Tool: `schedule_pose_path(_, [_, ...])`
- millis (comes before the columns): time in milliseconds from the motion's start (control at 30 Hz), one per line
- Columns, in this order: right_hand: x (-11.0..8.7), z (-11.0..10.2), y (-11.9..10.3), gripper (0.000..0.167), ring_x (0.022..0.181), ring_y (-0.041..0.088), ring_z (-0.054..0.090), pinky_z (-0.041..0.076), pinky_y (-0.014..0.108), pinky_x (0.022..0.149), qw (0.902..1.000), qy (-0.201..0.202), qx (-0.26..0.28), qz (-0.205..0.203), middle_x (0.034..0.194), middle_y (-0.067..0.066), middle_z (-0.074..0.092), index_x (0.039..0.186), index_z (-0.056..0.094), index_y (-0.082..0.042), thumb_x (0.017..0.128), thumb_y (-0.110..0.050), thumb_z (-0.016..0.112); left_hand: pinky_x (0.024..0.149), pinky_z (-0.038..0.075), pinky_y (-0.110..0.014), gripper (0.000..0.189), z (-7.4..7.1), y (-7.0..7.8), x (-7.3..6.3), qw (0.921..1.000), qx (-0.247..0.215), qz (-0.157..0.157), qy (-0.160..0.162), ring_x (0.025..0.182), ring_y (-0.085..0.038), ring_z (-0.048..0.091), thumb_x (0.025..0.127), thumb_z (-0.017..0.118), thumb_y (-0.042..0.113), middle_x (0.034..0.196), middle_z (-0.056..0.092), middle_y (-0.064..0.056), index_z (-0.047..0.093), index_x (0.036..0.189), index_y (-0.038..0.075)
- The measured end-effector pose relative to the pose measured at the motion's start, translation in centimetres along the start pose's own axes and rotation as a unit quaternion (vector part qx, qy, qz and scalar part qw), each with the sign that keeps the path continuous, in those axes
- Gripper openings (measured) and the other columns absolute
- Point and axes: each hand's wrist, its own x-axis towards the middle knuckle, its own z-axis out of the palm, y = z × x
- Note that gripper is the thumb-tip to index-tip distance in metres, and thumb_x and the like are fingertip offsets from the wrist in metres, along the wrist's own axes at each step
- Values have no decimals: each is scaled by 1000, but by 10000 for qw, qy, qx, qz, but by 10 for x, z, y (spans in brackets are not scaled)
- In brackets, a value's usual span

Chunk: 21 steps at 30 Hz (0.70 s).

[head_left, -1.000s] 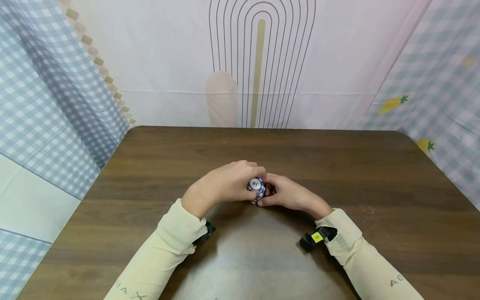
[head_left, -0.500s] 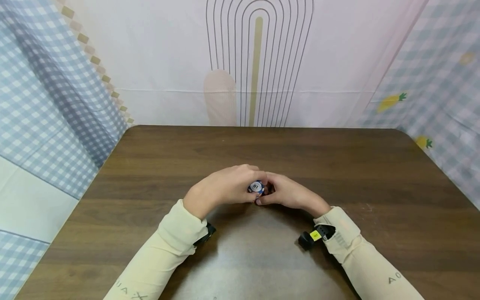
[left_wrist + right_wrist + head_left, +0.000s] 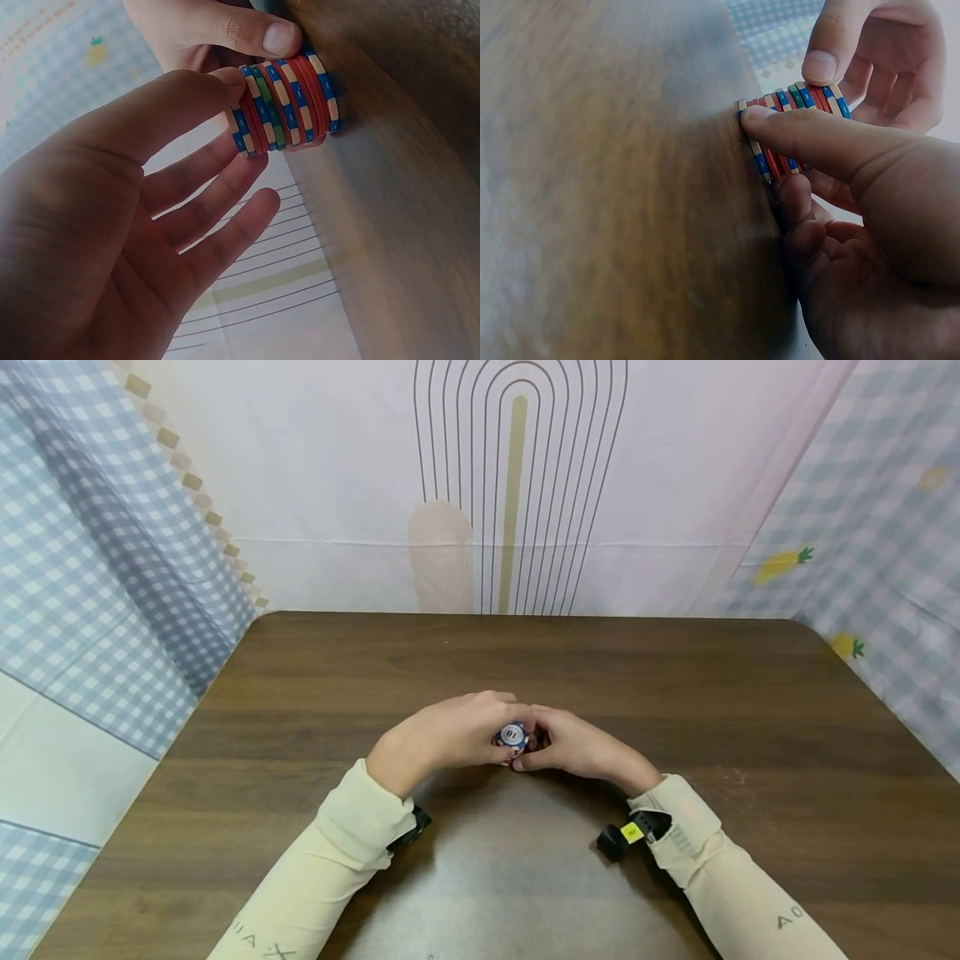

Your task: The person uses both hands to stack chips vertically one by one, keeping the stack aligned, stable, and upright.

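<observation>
A stack of poker chips [image 3: 274,105] in blue, red and green, with cream edge marks, stands on the table between both hands. Its blue top chip [image 3: 512,734] bears the number 10 in the head view. My left hand [image 3: 450,731] pinches the upper part between thumb and fingers. Lower down, my right hand [image 3: 581,747] holds the stack near the tabletop, its thumb [image 3: 769,124] along the side. In the left wrist view, two left fingers reach past the stack without touching it. The far side of the stack is hidden by the fingers.
The brown wooden table [image 3: 480,877] has rounded far corners. Behind it hangs a white cloth [image 3: 337,485] with arch lines, and blue checked cloths [image 3: 90,527] hang at both sides. A black wrist camera [image 3: 613,842] sits just above the tabletop at the right wrist.
In the head view, my left hand and the top chip sit slightly lower than a second ago. The right hand keeps nearly the same place and hold.
</observation>
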Motion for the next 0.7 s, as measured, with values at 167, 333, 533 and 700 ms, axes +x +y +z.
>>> schedule_pose_path(167, [4,2,20,32,87,16,55,46,34,72,9993,36,43,-365,97,0,60,102,60,-16,91,-34,84,86,56,-33,25,0,0,0,9999,105,-2,11,98,-17,67,92,79,12,108,67,-2,74,116,15])
schedule_pose_path(333, [0,1,8,34,88,17,58,48,33,76,9994,42,45,-343,97,0,63,114,65,-13,90,-27,85,82,55,-33,25,0,-2,0,9995,259,-33,157,95,-15,64,96,75,23,109,66,-1,73,120,17])
schedule_pose_path(533, [0,3,0,30,89,16,56,47,32,79,9998,-160,73,-79,98,0,61,113,64,-11,92,-22,83,90,56,-40,35,0,-6,-5,9959,545,-396,604,108,-20,66,105,64,42,126,67,-2,70,130,17])
schedule_pose_path(700, [1,-1,-3,37,88,16,58,49,30,76,9985,-469,228,-136,99,3,63,122,61,-8,93,-20,81,100,52,-48,45,1,-11,-8,9867,830,-853,1106,121,-26,64,108,57,47,134,65,-5,67,137,15])
